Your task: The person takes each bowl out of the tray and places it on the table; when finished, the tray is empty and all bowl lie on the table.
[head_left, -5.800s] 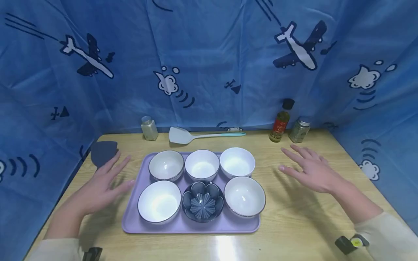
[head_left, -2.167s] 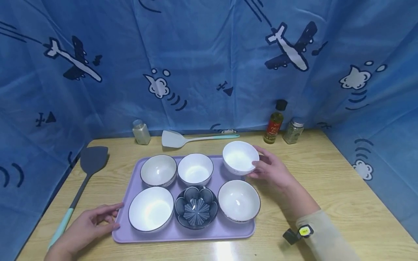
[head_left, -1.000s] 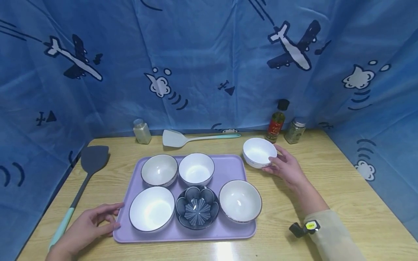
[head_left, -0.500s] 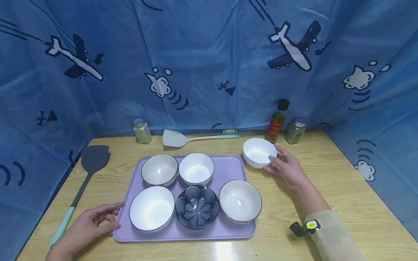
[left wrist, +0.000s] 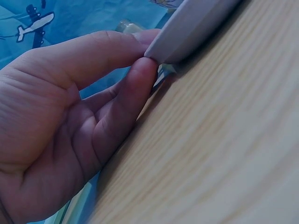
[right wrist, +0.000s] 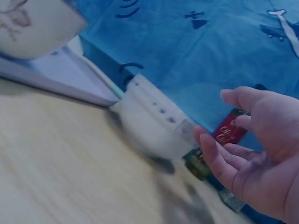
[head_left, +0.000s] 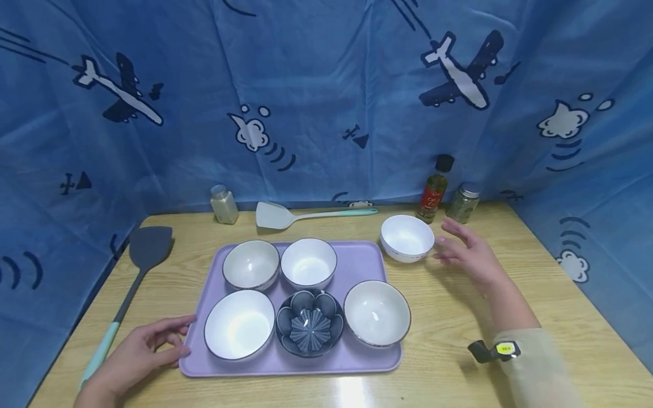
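Observation:
My left hand (head_left: 140,352) pinches the left rim of the lilac tray (head_left: 358,258) between thumb and fingers. The left wrist view shows that grip close up on the tray's edge (left wrist: 191,30). A small white bowl (head_left: 406,237) stands upright on the wooden table, just beyond the tray's back right corner. My right hand (head_left: 474,258) is to the right of this bowl, with fingers spread and nothing held. In the right wrist view a narrow gap seems to separate the fingertips from the bowl (right wrist: 152,119).
On the tray are several light bowls, among them a dark-rimmed one (head_left: 377,313), and a dark flower-shaped bowl (head_left: 309,326). Behind stand a jar (head_left: 224,205), a white turner (head_left: 275,216), a red-labelled bottle (head_left: 432,195) and a herb jar (head_left: 463,204). A dark turner (head_left: 149,246) lies left.
My right hand has moved the small white bowl off the tray's back right corner onto the table, then let go and drawn back right. My left hand has come to the tray's rim.

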`<state>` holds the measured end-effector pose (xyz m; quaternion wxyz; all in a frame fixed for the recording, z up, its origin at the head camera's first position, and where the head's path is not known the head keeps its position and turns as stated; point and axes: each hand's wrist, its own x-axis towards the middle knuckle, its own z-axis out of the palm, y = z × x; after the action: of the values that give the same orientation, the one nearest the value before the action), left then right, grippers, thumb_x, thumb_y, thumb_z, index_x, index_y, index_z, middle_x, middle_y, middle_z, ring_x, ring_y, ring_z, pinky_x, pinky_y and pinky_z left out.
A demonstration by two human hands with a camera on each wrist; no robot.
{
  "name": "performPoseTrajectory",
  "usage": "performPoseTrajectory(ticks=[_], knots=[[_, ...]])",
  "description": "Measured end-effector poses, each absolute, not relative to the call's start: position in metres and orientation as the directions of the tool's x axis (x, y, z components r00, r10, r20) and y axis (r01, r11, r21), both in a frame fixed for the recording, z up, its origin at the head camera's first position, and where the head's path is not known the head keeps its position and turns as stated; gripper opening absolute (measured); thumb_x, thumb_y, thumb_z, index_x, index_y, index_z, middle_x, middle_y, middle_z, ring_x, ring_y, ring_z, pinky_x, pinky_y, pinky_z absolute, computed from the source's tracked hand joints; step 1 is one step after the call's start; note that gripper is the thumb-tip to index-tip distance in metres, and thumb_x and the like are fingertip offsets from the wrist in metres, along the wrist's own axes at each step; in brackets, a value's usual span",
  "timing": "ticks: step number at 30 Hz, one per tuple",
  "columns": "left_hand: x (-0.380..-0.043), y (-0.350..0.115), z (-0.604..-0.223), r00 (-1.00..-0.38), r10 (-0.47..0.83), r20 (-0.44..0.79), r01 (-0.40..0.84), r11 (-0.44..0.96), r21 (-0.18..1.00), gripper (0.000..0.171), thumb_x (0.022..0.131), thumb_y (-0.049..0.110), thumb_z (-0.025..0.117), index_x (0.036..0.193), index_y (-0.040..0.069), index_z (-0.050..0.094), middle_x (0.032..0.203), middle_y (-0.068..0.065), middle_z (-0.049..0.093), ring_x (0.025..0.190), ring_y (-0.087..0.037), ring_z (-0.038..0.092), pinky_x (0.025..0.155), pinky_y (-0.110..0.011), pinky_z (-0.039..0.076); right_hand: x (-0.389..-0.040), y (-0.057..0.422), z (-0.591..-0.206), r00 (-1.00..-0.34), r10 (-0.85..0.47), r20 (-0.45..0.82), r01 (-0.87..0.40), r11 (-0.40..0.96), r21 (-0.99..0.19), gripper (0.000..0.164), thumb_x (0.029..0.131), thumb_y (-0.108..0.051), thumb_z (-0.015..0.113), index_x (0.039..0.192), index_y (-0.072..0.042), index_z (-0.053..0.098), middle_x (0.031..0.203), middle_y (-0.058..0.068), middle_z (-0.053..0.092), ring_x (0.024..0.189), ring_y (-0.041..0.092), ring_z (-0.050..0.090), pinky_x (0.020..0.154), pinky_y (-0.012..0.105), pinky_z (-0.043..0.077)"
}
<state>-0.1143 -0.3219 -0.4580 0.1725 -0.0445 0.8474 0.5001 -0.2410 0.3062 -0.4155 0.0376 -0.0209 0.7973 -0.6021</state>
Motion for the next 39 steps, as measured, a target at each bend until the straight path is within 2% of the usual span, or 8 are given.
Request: performPoseTrajectory(ticks=[7,17,20,25,28,32,36,39], knots=[[-0.115,-0.321,-0.456,-0.929,0.097,-0.356,-0.267,0.49,0.83,0.075,0.084,0.032,0.08,0.147,0.007,0.048,0.103,-0.01,0.066,0.09,-0.011,0.061,0.073,-0.026,0.054,-0.234,0.3,-0.401,-0.988,-0.136,0.074,-0.106,0.245,-0.964,0.066,0.101,-0.025,0.06,0.158,-0.013,0.029,0.158,0.026,0.027,0.092,0.009,0.072,0.078,0.023,0.057],[-0.113,-0.321,-0.46,-0.94,0.125,-0.318,-0.225,0.475,0.851,0.072,0.086,0.026,0.079,0.147,0.004,0.048,0.099,-0.009,0.066,0.088,-0.009,0.06,0.071,-0.025,0.052,-0.227,0.271,-0.396,-0.915,-0.393,0.093,-0.217,0.282,-0.935,0.06,0.1,-0.016,0.061,0.154,-0.011,0.037,0.151,0.025,0.041,0.086,0.026,0.071,0.079,0.034,0.058],[-0.114,-0.321,-0.46,-0.944,0.139,-0.3,-0.203,0.472,0.858,0.07,0.087,0.025,0.078,0.146,0.004,0.048,0.099,-0.009,0.067,0.088,-0.007,0.06,0.071,-0.024,0.052,-0.224,0.267,-0.4,-0.852,-0.516,0.088,-0.266,0.282,-0.922,0.059,0.098,-0.01,0.062,0.152,-0.006,0.039,0.148,0.028,0.044,0.086,0.028,0.071,0.078,0.036,0.058],[-0.114,-0.323,-0.459,-0.944,0.14,-0.297,-0.197,0.483,0.853,0.069,0.087,0.026,0.078,0.146,0.004,0.049,0.101,-0.009,0.067,0.09,-0.007,0.06,0.072,-0.024,0.052,-0.222,0.26,-0.408,-0.683,-0.73,0.019,-0.274,0.232,-0.933,0.054,0.099,-0.004,0.057,0.15,0.0,0.04,0.149,0.033,0.04,0.081,0.024,0.07,0.076,0.039,0.058],[-0.115,-0.323,-0.458,-0.935,0.119,-0.334,-0.238,0.487,0.84,0.072,0.085,0.029,0.079,0.146,0.006,0.049,0.101,-0.01,0.066,0.09,-0.009,0.061,0.073,-0.026,0.054,-0.222,0.256,-0.413,-0.604,-0.796,-0.042,-0.227,0.223,-0.948,0.054,0.1,-0.004,0.056,0.15,0.002,0.038,0.154,0.03,0.035,0.076,0.024,0.069,0.074,0.041,0.059],[-0.115,-0.322,-0.456,-0.924,0.088,-0.373,-0.285,0.494,0.822,0.075,0.083,0.033,0.081,0.147,0.009,0.049,0.102,-0.009,0.066,0.09,-0.011,0.061,0.074,-0.026,0.053,-0.221,0.252,-0.419,-0.56,-0.824,-0.09,-0.184,0.23,-0.956,0.057,0.098,-0.006,0.059,0.15,0.002,0.038,0.156,0.03,0.031,0.072,0.02,0.068,0.067,0.041,0.059],[-0.114,-0.321,-0.454,-0.925,0.085,-0.371,-0.283,0.496,0.821,0.076,0.083,0.033,0.081,0.147,0.008,0.048,0.102,-0.009,0.065,0.091,-0.011,0.06,0.073,-0.025,0.052,-0.22,0.25,-0.425,-0.534,-0.838,-0.113,-0.138,0.218,-0.966,0.063,0.096,-0.006,0.061,0.153,-0.003,0.036,0.155,0.03,0.031,0.084,0.02,0.068,0.061,0.045,0.059],[-0.114,-0.32,-0.454,-0.93,0.091,-0.355,-0.266,0.5,0.824,0.074,0.084,0.032,0.08,0.146,0.007,0.049,0.102,-0.01,0.065,0.091,-0.01,0.06,0.074,-0.024,0.051,-0.219,0.25,-0.428,-0.509,-0.852,-0.125,-0.083,0.193,-0.978,0.067,0.095,-0.004,0.061,0.156,-0.006,0.031,0.157,0.028,0.026,0.106,0.026,0.065,0.059,0.051,0.058]])
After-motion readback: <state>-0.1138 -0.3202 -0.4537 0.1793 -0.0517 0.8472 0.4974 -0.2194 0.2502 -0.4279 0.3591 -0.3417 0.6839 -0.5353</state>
